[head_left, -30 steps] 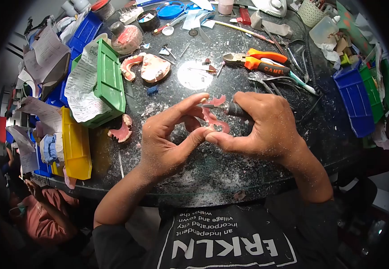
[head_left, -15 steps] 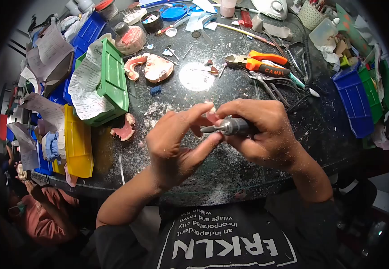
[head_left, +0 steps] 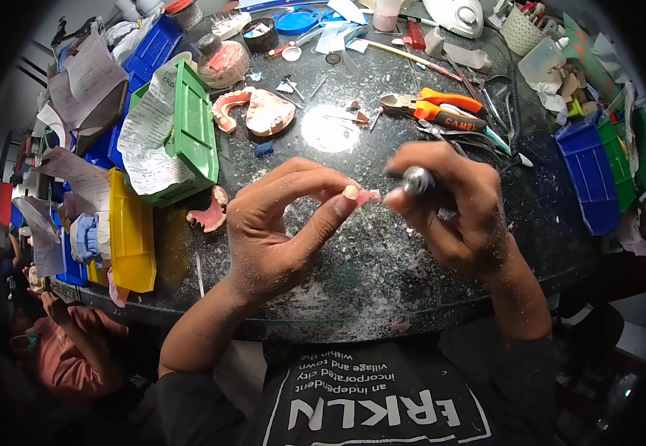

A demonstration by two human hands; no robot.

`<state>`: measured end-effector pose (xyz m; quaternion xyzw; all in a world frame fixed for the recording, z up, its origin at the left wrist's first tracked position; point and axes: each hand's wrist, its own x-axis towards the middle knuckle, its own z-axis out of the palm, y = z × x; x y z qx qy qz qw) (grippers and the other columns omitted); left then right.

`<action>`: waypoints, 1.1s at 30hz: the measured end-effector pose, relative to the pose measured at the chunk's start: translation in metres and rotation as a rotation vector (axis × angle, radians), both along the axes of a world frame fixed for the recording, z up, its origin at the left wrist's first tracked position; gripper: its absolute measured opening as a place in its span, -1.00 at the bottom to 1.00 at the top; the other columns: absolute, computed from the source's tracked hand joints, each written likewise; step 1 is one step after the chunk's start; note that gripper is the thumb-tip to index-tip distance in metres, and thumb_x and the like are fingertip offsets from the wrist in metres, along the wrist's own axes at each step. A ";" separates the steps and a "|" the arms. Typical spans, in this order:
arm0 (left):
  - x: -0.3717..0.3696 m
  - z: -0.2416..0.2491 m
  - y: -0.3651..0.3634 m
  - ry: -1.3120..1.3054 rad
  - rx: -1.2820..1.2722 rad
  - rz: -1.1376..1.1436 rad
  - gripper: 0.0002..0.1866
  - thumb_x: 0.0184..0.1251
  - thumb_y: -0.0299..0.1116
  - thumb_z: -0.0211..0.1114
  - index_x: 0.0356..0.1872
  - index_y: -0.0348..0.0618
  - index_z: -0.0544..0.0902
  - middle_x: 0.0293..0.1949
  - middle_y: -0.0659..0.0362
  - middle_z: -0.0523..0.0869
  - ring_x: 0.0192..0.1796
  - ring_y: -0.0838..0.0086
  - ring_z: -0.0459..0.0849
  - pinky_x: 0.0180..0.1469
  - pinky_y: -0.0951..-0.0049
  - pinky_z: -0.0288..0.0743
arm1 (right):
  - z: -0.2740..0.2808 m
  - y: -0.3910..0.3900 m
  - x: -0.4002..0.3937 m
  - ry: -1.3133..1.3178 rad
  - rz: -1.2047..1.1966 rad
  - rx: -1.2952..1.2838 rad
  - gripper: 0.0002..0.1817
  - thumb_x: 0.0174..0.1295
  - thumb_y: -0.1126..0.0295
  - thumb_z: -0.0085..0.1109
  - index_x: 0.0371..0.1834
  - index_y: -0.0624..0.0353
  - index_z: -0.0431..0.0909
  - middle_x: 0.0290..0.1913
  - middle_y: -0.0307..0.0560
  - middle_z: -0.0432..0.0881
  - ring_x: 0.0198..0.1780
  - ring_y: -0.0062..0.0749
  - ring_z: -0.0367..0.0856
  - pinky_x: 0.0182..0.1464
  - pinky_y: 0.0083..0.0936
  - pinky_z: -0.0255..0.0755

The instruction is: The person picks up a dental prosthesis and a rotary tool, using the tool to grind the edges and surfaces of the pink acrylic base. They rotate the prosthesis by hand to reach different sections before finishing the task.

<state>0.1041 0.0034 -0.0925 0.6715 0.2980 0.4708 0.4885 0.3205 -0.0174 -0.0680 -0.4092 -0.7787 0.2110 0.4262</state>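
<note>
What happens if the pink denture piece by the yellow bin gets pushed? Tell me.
The pink denture piece looks like rigid acrylic, so it would probably slide stiffly rather than flex. Its curved arch lies low on the dusty worktop, so it seems unlikely to roll or tip. Thin edges suggest it might chip if knocked against the yellow bin.

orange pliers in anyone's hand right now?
No. The orange pliers lie on the table beyond the right hand, which grips a rotary tool.

I see a dark round table (head_left: 382,275) dusted with grindings; green bin (head_left: 181,134) upper left, orange pliers (head_left: 442,108) upper right.
</note>
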 end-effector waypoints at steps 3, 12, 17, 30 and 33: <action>0.001 -0.004 0.001 -0.019 0.074 0.011 -0.84 0.25 -0.59 0.43 -0.16 -0.26 0.76 -0.21 0.11 0.75 -0.21 0.56 0.70 -0.14 0.54 0.57 | -0.003 0.004 0.005 -0.124 -0.019 0.098 -0.74 0.16 0.45 0.42 -0.16 0.28 0.56 -0.38 -0.03 0.66 -0.45 -0.27 0.72 -0.43 -0.42 0.54; -0.003 0.001 -0.002 0.047 0.020 -0.018 -0.85 0.25 -0.59 0.41 -0.17 -0.26 0.77 -0.28 0.14 0.75 -0.28 0.64 0.65 -0.24 0.62 0.49 | -0.007 0.002 -0.001 -0.114 0.010 0.069 -0.74 0.14 0.39 0.43 -0.17 0.21 0.58 -0.42 -0.09 0.65 -0.50 -0.32 0.67 -0.48 -0.43 0.49; -0.002 -0.003 -0.008 -0.017 -0.196 -0.055 -0.86 0.31 -0.52 0.39 -0.15 -0.29 0.77 -0.29 0.12 0.78 -0.30 0.65 0.64 -0.26 0.63 0.47 | -0.012 0.001 -0.004 -0.108 0.102 0.189 -0.82 0.22 0.42 0.35 -0.16 0.21 0.62 -0.38 -0.11 0.72 -0.54 -0.38 0.64 -0.51 -0.48 0.47; -0.003 0.006 -0.009 -0.367 -0.833 -0.196 -0.72 0.45 -0.36 0.29 -0.01 -0.41 0.70 -0.26 0.06 0.78 -0.28 0.57 0.69 -0.25 0.59 0.55 | -0.014 0.003 -0.005 -0.087 0.063 0.216 -0.85 0.22 0.43 0.34 -0.19 0.23 0.65 -0.42 -0.09 0.72 -0.56 -0.40 0.62 -0.52 -0.52 0.43; -0.004 0.005 -0.009 -0.393 -0.859 -0.219 -0.71 0.46 -0.35 0.28 0.00 -0.40 0.70 -0.27 0.08 0.77 -0.27 0.58 0.68 -0.25 0.59 0.54 | -0.014 0.003 -0.005 -0.088 0.056 0.215 -0.84 0.21 0.44 0.35 -0.18 0.23 0.65 -0.42 -0.09 0.72 -0.57 -0.40 0.62 -0.53 -0.53 0.43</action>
